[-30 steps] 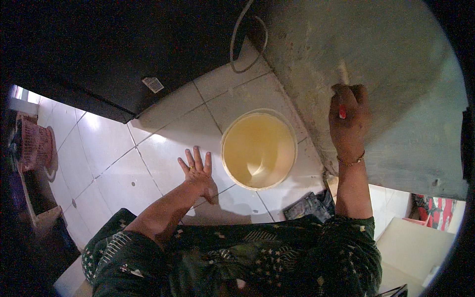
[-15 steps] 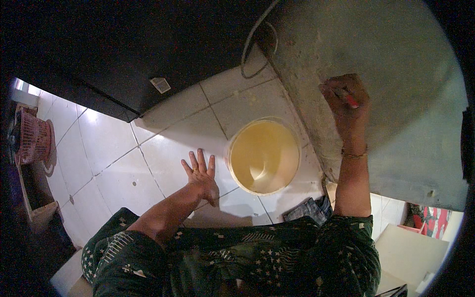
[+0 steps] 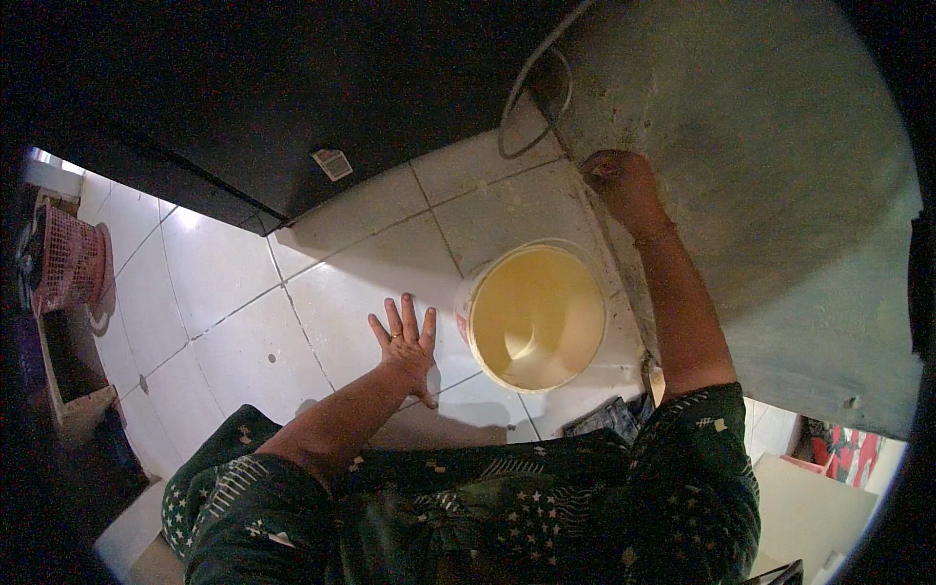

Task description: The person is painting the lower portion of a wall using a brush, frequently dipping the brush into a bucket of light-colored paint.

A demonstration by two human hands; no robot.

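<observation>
My right hand (image 3: 624, 190) is closed in a fist against the grey-green wall (image 3: 770, 195), close to its left edge. What it holds is mostly hidden by the fingers and shadow. My left hand (image 3: 405, 346) is held with its fingers spread wide, a ring on one of them, and nothing is in it. Between my two arms a round bucket (image 3: 485, 283) with a yellowish, cream-coloured inside stands on the white tiled floor (image 3: 341, 292). It is just right of my left hand, not touching it.
A large dark cabinet-like object (image 3: 224, 107) with a small pale label fills the upper left. A pale cable (image 3: 509, 117) loops between it and the wall. A pink basket (image 3: 70, 258) stands far left. Folded dark cloth (image 3: 609, 414) lies by the wall's foot.
My right hand has moved left along the wall toward its edge; the small red-ended thing seen in it before no longer shows. My left hand stays spread. The whole view has shifted slightly.
</observation>
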